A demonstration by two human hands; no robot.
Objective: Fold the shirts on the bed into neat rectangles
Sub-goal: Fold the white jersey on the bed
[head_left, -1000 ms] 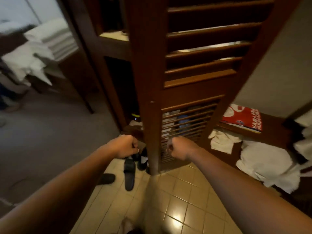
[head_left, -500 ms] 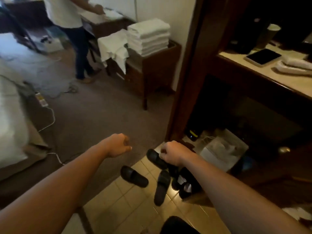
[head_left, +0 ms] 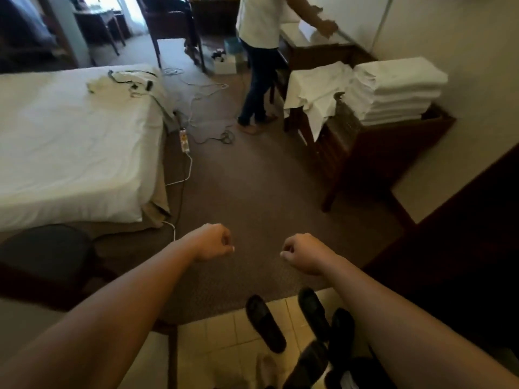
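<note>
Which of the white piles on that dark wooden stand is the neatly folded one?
The stack of folded white linens on the right of the wooden stand, squared in even layers. The white cloth left of it is rumpled and droops over the stand's edge.

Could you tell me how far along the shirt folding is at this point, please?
Nothing looks folded yet: a pale garment lies crumpled at the far end of the bed. Nothing is in hand either; the left hand and right hand are curled and hold nothing, over the carpet short of the bed. All folding remains.
</note>
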